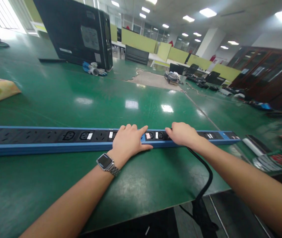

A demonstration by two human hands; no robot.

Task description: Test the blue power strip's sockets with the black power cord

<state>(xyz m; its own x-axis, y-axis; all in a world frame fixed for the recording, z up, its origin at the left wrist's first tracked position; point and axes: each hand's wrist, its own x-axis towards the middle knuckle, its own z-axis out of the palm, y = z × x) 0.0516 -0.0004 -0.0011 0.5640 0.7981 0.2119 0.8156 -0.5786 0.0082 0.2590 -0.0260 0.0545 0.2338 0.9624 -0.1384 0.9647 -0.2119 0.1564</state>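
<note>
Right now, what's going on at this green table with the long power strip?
A person leans over a green-topped workbench with both bare hands on a long blue-and-black power strip that lies flat across it. The left hand, with a metal wristwatch on its wrist, rests flat on the strip's middle. The right hand presses on the strip further right, near where a thick black cable drops off the table edge. A black computer case stands at the far side.

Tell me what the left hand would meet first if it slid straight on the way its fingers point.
Probably nothing soon: the left hand points past the power strip over bare green table; depth is unclear.
</note>
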